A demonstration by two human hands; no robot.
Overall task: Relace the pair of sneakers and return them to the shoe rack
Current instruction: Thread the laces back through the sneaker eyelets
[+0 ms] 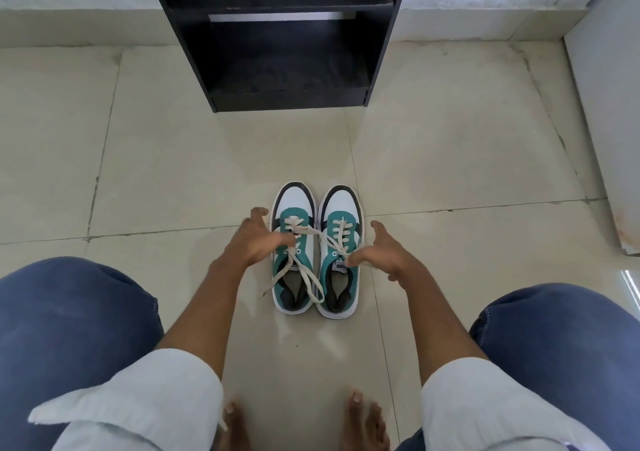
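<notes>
**Both hands at the laces, 2 sneakers on the floor tiles**

I'm crouched, looking down past my knees in blue jeans (69, 319), white rolled sleeves (145, 402) on both forearms, bare toes at the bottom edge.

The 2 sneakers sit side by side on the beige tiled floor (450, 173), touching or nearly so, toes pointing away from me toward the shoe rack. Left sneaker (294, 208): white toe, teal upper, dark trim, only partly laced, with its cream lace (304, 281) loose, 2 long ends trailing back over the opening and onto the floor at the heel side. Right sneaker (341, 211): same colours, lace (341, 234) threaded through more eyelets, Puma label on the tongue.

My left hand (258, 239) is over the left sneaker's inner side, fingers curled and pinching a strand of lace that runs across toward the right sneaker. My right hand (381, 253) is just beside the right sneaker's outer edge, palm up, thumb raised; the fingertips meet near the tongue label and seem to pinch the lace end, but it's blurred there so I cannot tell for sure.

The black shoe rack (277, 35) stands against the wall, well apart from the sneakers, its 2 visible shelves dusty.
</notes>
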